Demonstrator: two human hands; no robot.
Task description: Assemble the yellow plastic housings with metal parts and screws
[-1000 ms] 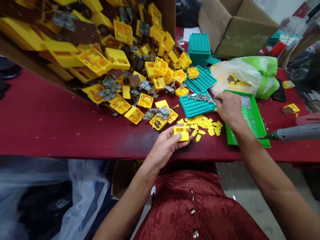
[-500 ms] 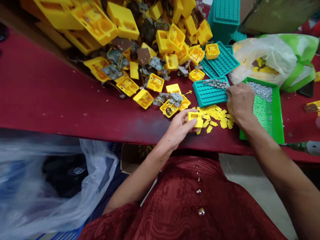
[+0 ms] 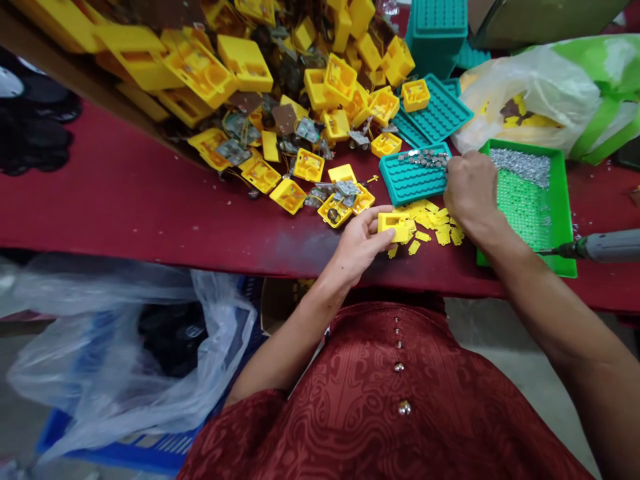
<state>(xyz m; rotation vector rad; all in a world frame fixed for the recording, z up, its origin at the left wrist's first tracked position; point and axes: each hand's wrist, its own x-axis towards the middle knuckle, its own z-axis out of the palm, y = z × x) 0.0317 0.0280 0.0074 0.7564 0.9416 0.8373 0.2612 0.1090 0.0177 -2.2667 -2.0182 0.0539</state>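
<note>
My left hand (image 3: 364,241) grips a small yellow plastic case (image 3: 393,225) between thumb and fingers, just above the table's front edge. Flat yellow covers (image 3: 434,221) lie loose beside it. At the right end of a teal ridged tray (image 3: 413,185) is my right hand (image 3: 471,190), its fingers bent and closed. Small round silver button cells (image 3: 427,158) lie along the tray's far side, next to those fingertips. What the right fingers hold, if anything, is hidden behind the hand.
A green tray (image 3: 569,220) of silver screws (image 3: 520,165) stands right, with a power screwdriver (image 3: 605,247) at its front corner. Yellow cases with circuit boards (image 3: 345,192) heap up at the back left. Behind are teal trays (image 3: 437,110) and a plastic bag (image 3: 530,100).
The camera view has shifted a little. My left hand has tilted the yellow case slightly. My right hand stays at the tray's right end. The power screwdriver shows further into view.
</note>
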